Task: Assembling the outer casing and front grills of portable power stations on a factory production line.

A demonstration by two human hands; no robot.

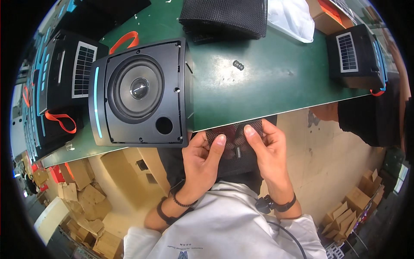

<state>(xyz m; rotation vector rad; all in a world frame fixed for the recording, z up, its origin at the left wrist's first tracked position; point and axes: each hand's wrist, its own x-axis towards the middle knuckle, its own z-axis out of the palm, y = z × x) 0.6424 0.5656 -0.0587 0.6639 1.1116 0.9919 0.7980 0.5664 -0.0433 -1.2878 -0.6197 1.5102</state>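
Note:
Just below the table's near edge, my left hand (pixel 202 157) and my right hand (pixel 267 146) both grip a dark perforated speaker grille (pixel 223 131). Each thumb presses on its face, with the fingers curled behind. Its lower part blends into dark clothing, so the full outline cannot be made out. To the left of the grille stands a black speaker box (pixel 101 77) with its round cone (pixel 139 88) exposed, a round port hole below it and a blue strip along one side. No grille covers that front.
The green table (pixel 258 86) bears a stack of black mesh grilles (pixel 224 19), a white plastic bag (pixel 291 19) and small black pieces (pixel 238 65). More speaker boxes with solar panels stand left (pixel 64 73) and right (pixel 355 56). Cardboard boxes (pixel 353 203) lie on the floor. Another person's arm (pixel 401 77) shows at right.

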